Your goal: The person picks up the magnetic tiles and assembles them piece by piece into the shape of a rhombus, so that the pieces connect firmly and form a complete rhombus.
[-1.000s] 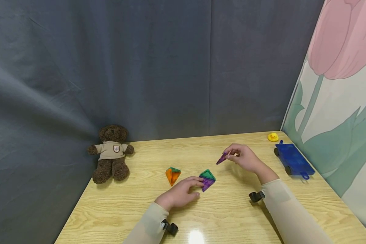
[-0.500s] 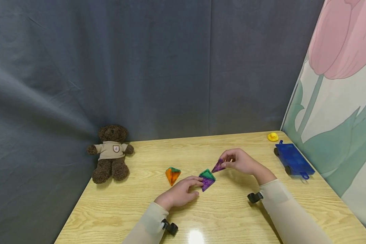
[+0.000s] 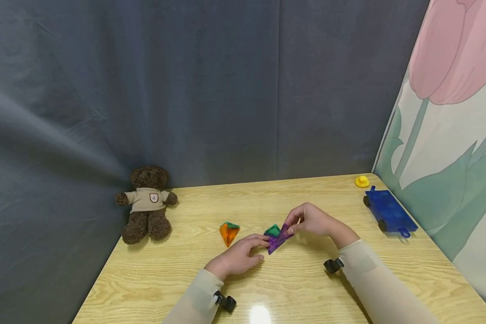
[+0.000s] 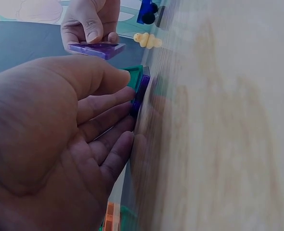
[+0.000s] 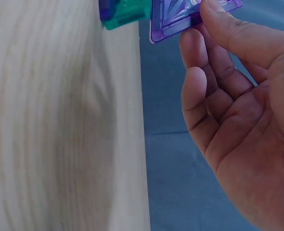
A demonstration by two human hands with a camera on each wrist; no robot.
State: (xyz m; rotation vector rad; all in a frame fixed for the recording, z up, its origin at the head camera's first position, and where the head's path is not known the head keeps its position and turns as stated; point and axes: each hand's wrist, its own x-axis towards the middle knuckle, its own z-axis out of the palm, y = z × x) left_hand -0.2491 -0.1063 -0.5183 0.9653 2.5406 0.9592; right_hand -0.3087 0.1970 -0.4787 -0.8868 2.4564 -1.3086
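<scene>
In the head view, my right hand (image 3: 313, 220) pinches a purple triangular magnetic tile (image 5: 175, 17) between thumb and fingers, tilted over the table. Below it lie a green magnetic tile (image 3: 272, 230) and a second purple triangular tile (image 3: 272, 247), edge to edge; the held tile overlaps them in this view. My left hand (image 3: 240, 256) rests low on the table, its fingertips at the left side of this pair and its thumb apart in the head view. The left wrist view has its relaxed fingers beside the green and purple edges.
An orange and green piece of magnetic tiles (image 3: 228, 234) stands left of the pair on the wooden table (image 3: 178, 274). A brown teddy bear (image 3: 149, 202) sits at the back left. At the right edge are a blue wheeled cart (image 3: 390, 212) and a yellow rubber duck (image 3: 362, 181).
My right hand has moved left and toward me, bringing the purple triangular tile down from beside the green tile to over the flat pair. My left hand has stayed in place.
</scene>
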